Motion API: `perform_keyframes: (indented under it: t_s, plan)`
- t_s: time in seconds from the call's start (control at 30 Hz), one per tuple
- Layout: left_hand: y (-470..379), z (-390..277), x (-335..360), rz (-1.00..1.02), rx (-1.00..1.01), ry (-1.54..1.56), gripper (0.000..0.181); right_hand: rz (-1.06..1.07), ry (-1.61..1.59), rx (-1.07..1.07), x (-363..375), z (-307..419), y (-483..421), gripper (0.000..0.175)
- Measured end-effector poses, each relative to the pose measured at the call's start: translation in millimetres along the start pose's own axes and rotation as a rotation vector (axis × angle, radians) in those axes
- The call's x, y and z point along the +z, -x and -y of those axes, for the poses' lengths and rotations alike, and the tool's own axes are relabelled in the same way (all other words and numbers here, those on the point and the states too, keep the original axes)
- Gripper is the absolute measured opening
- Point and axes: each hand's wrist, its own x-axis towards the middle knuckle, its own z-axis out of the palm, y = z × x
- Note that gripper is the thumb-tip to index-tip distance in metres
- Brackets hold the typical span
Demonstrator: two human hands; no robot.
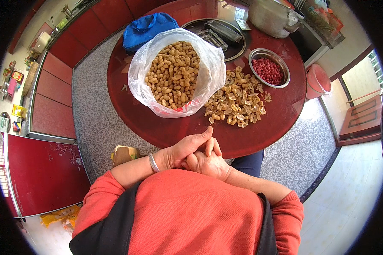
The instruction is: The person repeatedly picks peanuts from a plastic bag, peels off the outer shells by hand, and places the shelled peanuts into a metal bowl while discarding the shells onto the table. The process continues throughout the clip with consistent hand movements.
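My left hand [191, 146], with a silver bracelet [153, 163] at its wrist, is clasped with my right hand [210, 164] near the table's front edge. The fingers overlap and hide the space between the palms; no object shows there. Beyond them, unshelled peanuts [175, 73] fill an open clear plastic bag [210, 76]. Split peanut shells [234, 100] lie in a loose pile right of the bag, with some whole-looking pods among them. Red-skinned peanut kernels [267, 70] sit in a round metal bowl [286, 83] behind the pile, to its right.
The round dark red table [166, 134] has a blue fabric bag [148, 30] at the back left. A black round inset with a clear plastic container [212, 39] is behind the peanut bag. A large metal pot [269, 19] stands back right; a red bucket [317, 81] is beside the table.
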Motion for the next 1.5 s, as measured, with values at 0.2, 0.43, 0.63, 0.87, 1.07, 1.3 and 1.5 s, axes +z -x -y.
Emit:
perform_keyframes:
  t_s: [0.2, 0.43, 0.63, 0.87, 1.07, 1.3, 1.5]
  plan:
    - [-8.1, -0.8, -3.9, -0.285, 0.095, 0.213, 0.057, -0.036, 0.222, 0.086, -13.9, -7.4, -4.0, 0.017]
    - [-15.6, 10.5, -4.9, -0.319, 0.291, 0.466, 0.036, -0.435, 0.116, 0.386, -17.0, -19.3, -7.9, 0.018]
    - [-16.7, 5.5, -1.5, -0.359, 0.351, 0.140, 0.013, -0.491, 0.057, 0.408, -27.6, -26.0, -4.8, 0.021]
    - [-15.2, 0.9, -6.3, -0.299, 0.250, 0.091, 0.016, -0.434, -0.066, 0.355, -30.4, -31.0, -0.4, 0.020]
    - [-18.4, 2.7, -9.9, -0.170, 0.274, 0.309, 0.014, -0.478, -0.940, 0.554, -37.4, -33.9, 2.1, 0.015]
    - [-18.0, 0.1, -9.6, -0.226, 0.377, 0.209, 0.012, -0.543, -1.489, 0.566, -44.4, -40.7, 2.7, 0.012]
    - [-16.7, 0.1, -5.7, -0.315, 0.423, -0.119, 0.016, -0.486, -1.273, 0.608, -35.9, -39.7, -0.3, 0.018]
